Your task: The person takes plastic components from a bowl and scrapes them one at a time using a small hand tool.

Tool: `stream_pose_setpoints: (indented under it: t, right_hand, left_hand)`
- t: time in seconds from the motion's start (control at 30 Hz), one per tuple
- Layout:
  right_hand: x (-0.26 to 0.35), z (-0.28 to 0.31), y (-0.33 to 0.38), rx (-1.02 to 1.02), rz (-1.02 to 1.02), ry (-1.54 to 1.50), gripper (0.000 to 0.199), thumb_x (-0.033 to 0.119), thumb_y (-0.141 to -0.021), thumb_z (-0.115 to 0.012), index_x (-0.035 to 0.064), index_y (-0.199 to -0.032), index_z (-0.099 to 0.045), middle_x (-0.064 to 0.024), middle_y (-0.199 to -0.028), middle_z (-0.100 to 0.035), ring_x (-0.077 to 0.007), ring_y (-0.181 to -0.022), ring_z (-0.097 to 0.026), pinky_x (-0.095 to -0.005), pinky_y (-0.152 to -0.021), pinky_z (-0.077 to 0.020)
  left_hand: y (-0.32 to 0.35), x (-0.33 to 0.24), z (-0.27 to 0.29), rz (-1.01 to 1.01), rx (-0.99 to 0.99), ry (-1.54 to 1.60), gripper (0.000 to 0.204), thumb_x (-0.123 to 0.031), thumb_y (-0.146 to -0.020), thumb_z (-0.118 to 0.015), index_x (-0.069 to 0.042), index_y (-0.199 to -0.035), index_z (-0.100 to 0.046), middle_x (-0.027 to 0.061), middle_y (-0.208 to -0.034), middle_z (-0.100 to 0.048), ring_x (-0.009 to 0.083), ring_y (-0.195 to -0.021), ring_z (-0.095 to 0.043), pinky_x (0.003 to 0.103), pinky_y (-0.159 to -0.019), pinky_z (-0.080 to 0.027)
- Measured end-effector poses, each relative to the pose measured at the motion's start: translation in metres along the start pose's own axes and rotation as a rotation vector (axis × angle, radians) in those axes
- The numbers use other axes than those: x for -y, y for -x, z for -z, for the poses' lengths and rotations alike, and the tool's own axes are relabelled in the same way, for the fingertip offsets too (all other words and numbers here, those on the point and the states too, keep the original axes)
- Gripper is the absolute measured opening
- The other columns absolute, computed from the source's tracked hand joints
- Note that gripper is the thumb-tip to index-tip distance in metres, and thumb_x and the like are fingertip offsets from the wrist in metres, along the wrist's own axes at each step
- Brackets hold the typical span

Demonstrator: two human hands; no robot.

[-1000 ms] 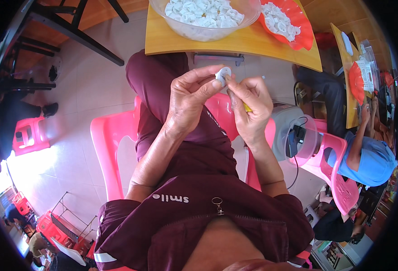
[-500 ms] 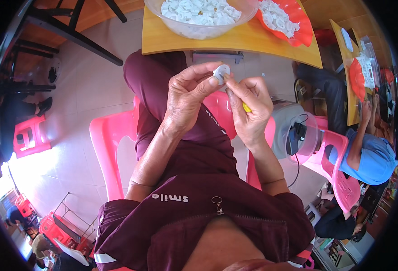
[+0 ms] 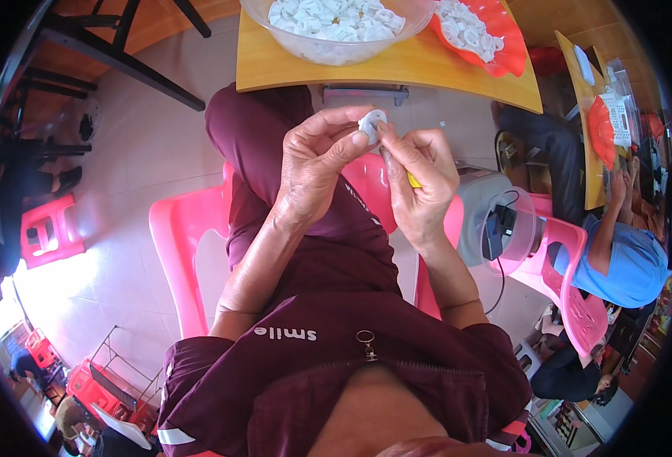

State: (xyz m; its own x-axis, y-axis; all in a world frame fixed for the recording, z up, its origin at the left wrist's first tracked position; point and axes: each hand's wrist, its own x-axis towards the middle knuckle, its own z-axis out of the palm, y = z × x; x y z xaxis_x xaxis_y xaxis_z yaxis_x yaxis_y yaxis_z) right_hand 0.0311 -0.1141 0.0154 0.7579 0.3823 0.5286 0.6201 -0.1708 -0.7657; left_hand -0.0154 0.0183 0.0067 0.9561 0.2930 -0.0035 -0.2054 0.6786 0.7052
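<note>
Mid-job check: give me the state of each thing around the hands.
Left hand: pinching the white disc.
Right hand: closed around the yellow item, touching the disc.
White disc: held up between the hands.
Yellow item: gripped, mostly hidden.
Clear bowl: open-topped, heaped with white pieces.
Red dish: uncovered, holding white pieces.
Pink chair: occupied.

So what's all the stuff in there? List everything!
Small round plastic piece: 1, white, upper middle
Partly hidden object: 1, yellow, held near piece
Wood-topped tables: 2, yellow-brown, top and right
Clear round plastic bowl: 1, colourless, nearer table
Wavy plastic dishes: 2+, red, both tables
Loose plastic pieces: countless, white, in bowl and nearer dish
Plastic chairs: 2+, pink, centre and right
Plastic stool: 1, pink, left
Clear round plastic tub: 1, colourless, right
Straight metal legs: several, black, upper left
Co-worker's shirt: 1, blue, right
Own jacket: 1, maroon, bottom
Left fingers: several, bare, gripping piece
Right fingers: several, bare, touching piece
</note>
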Motion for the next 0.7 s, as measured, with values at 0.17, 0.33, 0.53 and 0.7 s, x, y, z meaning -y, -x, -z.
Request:
stream_pose_setpoints:
  t: [0.17, 0.33, 0.53, 0.7]
  right_hand:
    - [0.001, -0.002, 0.001, -0.004, 0.045, 0.074, 0.041, -0.009, -0.073, -0.065, 0.0124, -0.109, -0.068, -0.0030, -0.074, -0.041, -0.0106, -0.056, -0.042, -0.0244, -0.047, -0.0359]
    - [0.001, -0.004, 0.006, -0.005, 0.052, 0.186, 0.045, -0.009, -0.071, -0.065, 0.0133, -0.111, -0.067, -0.0045, -0.074, -0.040, -0.0137, -0.054, -0.044, -0.0264, -0.045, -0.0374]
    - [0.007, -0.005, 0.009, 0.046, 0.109, 0.467, 0.057, -0.008, -0.064, -0.063, 0.0143, -0.117, -0.062, -0.0061, -0.077, -0.044, -0.0195, -0.057, -0.053, -0.0328, -0.047, -0.0440]
    - [0.009, -0.004, 0.008, 0.115, 0.078, 0.555, 0.051, -0.005, -0.067, -0.062, 0.0144, -0.114, -0.062, -0.0060, -0.078, -0.045, -0.0196, -0.057, -0.054, -0.0334, -0.046, -0.0448]
  left_hand:
    - [0.001, 0.001, 0.000, -0.003, -0.029, -0.055, 0.027, 0.000, -0.083, -0.064, 0.004, -0.109, -0.060, 0.0126, -0.105, -0.064, 0.0172, -0.096, -0.062, 0.030, -0.086, -0.052]
    - [0.000, 0.005, 0.000, -0.079, -0.046, -0.208, 0.028, -0.002, -0.083, -0.064, 0.003, -0.110, -0.060, 0.0136, -0.108, -0.061, 0.0235, -0.099, -0.062, 0.034, -0.091, -0.050]
    - [0.000, 0.012, 0.000, -0.118, -0.084, -0.280, 0.026, -0.002, -0.083, -0.063, 0.004, -0.108, -0.062, 0.0124, -0.106, -0.060, 0.0224, -0.097, -0.062, 0.031, -0.087, -0.051]
    - [-0.001, 0.015, 0.005, -0.088, -0.087, -0.290, 0.025, -0.001, -0.083, -0.063, 0.004, -0.108, -0.062, 0.0121, -0.105, -0.061, 0.0224, -0.098, -0.062, 0.032, -0.087, -0.052]
